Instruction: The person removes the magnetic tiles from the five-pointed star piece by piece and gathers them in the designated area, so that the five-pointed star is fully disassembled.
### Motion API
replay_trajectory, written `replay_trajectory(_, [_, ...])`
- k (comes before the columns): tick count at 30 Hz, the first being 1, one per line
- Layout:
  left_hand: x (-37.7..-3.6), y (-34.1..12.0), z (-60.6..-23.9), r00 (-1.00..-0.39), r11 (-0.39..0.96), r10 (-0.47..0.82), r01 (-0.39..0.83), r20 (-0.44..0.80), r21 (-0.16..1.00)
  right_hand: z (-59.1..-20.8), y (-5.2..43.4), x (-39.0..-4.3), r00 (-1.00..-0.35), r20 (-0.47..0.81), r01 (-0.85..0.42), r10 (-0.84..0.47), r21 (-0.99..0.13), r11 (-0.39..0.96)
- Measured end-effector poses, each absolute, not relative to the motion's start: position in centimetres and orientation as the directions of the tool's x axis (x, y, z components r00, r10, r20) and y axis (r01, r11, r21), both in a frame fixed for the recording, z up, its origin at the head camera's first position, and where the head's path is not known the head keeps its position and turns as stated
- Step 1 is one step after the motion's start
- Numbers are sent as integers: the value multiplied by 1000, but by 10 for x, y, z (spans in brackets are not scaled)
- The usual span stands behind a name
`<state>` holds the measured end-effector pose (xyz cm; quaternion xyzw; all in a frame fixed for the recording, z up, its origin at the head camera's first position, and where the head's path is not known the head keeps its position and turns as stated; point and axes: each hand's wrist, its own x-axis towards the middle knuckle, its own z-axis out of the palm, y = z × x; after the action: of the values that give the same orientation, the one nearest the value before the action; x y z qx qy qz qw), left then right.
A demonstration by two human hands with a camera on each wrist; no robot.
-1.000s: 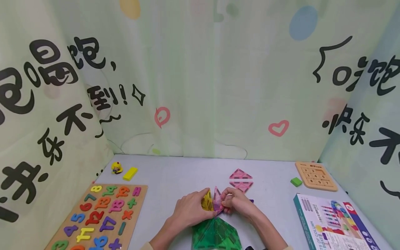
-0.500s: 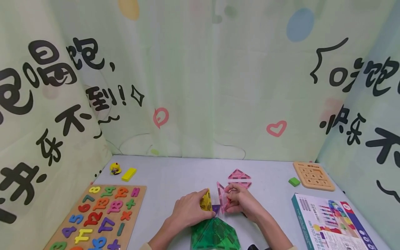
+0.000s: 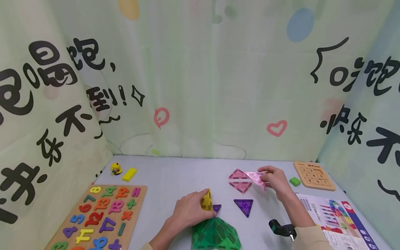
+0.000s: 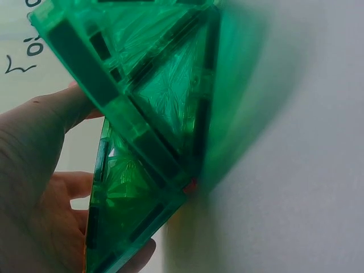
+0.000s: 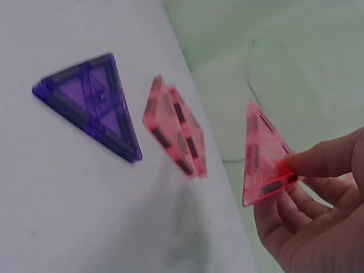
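My right hand (image 3: 275,182) pinches a pink triangular magnetic tile (image 3: 255,178) (image 5: 260,159) in the air, just right of two pink triangle tiles (image 3: 239,180) (image 5: 176,136) lying flat on the table. A purple triangle tile (image 3: 244,206) (image 5: 96,111) lies flat nearer to me. My left hand (image 3: 189,210) holds an upright yellow tile (image 3: 206,201) beside a small purple piece (image 3: 217,208), above a green tile structure (image 3: 215,234) (image 4: 148,131) at the near edge. In the left wrist view the green tiles fill the frame, and my left hand's fingers (image 4: 40,170) show behind them.
A wooden number puzzle board (image 3: 97,217) lies at the left, with a yellow block (image 3: 129,174) and a small yellow toy (image 3: 116,168) behind it. A wooden sliding puzzle (image 3: 314,175), a green block (image 3: 294,181) and a printed box (image 3: 335,218) are at the right. Printed curtains enclose the table.
My right hand has drawn the pink tile away from the yellow one and moved it up and right, beside the flat pink tiles. The purple triangle now lies uncovered. The left hand stayed.
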<state>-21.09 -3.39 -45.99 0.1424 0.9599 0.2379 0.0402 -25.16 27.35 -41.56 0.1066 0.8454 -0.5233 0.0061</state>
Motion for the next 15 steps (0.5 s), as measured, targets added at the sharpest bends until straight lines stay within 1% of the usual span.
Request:
replay_trajectory(3, [-210,-34,-461,-957,846,289,247,-17,472,-419,287,-257,-964,-130,227,233,-858,461])
replay_trajectory(6, [-209,-34,-462,-959,851,281,235,-30,471,-425,297,-264,-957,-128,249,262,-825,508])
replay_trajectory(12, [-209,-34,-462,-960,857,281,240,-23,457,-436,313,-275,-956,-128,271,266,-733,624])
replay_trajectory(15, [-210,-34,-462,-959,854,283,246,-13,458,-439,317,-277,-957,-99,263,272,-693,671])
